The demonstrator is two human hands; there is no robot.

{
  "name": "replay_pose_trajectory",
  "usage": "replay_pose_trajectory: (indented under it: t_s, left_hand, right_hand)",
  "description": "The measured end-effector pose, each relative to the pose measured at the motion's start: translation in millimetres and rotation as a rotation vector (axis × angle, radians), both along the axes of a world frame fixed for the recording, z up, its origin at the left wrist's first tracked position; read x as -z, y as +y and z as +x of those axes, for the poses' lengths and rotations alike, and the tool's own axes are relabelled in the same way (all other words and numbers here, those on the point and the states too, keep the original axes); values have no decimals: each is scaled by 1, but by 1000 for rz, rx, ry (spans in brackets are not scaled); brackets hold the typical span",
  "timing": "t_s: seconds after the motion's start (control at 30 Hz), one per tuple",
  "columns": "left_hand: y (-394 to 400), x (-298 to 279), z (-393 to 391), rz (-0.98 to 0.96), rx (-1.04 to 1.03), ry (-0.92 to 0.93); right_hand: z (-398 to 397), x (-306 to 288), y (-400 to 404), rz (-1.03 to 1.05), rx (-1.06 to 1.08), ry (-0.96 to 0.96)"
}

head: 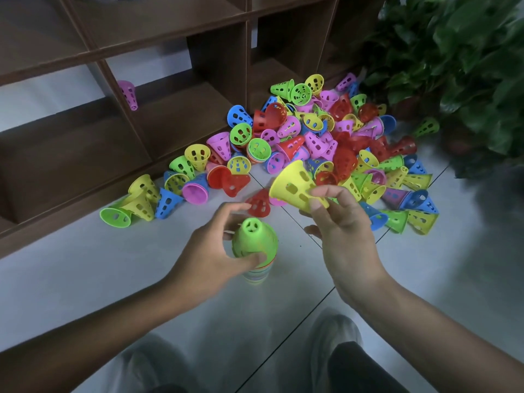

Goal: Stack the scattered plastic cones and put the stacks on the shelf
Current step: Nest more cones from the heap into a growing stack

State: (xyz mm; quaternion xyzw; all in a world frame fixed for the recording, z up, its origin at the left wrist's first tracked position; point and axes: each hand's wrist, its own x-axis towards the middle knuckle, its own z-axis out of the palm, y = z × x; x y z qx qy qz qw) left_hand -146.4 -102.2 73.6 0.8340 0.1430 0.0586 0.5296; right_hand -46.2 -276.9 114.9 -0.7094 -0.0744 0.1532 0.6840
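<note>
Head view: The left hand (211,251) grips a stack of cones (255,252) standing on the tiled floor (85,279), thumb curled over the side of its green top cone. Striped rims of the lower cones show below that cone. The right hand (337,219) pinches a yellow cone (295,185) between thumb and fingertips, held tilted above the floor, just right of and above the stack. Behind both hands, a pile of loose cones (312,143) in red, yellow, green, blue and pink spreads across the floor, reaching the foot of the brown shelf (170,114). One pink cone (128,93) lies in a lower shelf compartment. A leafy plant (453,61) stands at the pile's right edge. Two shoes (331,344) appear at the bottom edge.
</note>
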Motion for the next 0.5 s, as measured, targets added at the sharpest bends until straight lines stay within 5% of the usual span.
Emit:
replay_pose_trajectory:
  t_s: [0.3, 0.5]
  left_hand:
    - [2, 38, 11, 110, 88, 11]
    - [4, 41, 17, -33, -16, 0]
  right_hand:
    - [0, -13, -4, -133, -176, -388]
    - [4, -23, 1, -478, -513, -737]
